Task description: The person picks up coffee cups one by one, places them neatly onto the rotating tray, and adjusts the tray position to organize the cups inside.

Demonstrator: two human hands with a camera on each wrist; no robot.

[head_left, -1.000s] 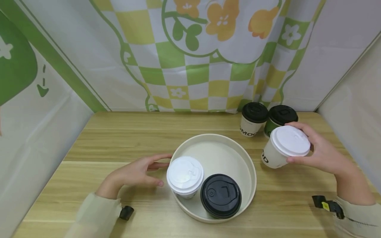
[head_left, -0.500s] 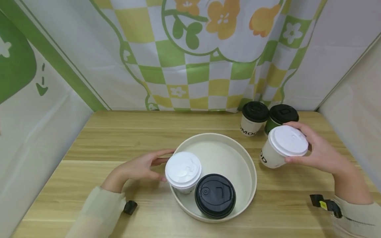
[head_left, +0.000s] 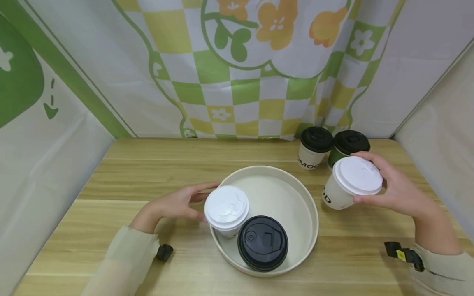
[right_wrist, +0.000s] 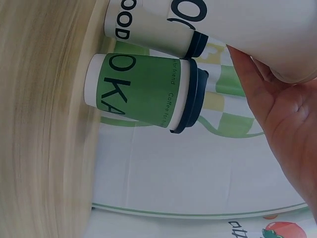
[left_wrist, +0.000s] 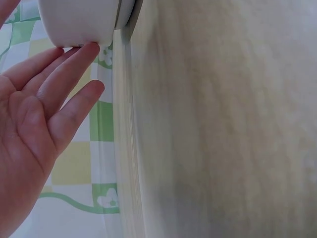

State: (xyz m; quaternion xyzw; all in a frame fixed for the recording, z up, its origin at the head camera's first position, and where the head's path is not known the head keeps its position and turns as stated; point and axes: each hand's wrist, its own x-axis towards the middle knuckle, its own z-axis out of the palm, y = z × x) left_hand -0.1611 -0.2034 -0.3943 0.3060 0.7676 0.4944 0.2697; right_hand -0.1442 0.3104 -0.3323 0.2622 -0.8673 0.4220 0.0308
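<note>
Between curled thumb and fingers of right hand (head_left: 396,187), white-lidded cup (head_left: 340,192), gripped round sides, likely so lid (head_left: 358,174) stays undisturbed; fingers of left hand (head_left: 177,203) outstretched, grasping nothing, apparently touching tray (head_left: 275,199), perhaps steadying it; beyond right fingertips, green cup (right_wrist: 141,91) upright.

A lettered white-lidded cup (head_left: 351,183) is being held toward the worktop's (head_left: 148,172) right edge. Another white-lidded cup (head_left: 226,209) is standing inside the round cream tray (head_left: 290,201), beside its left rim.
</note>
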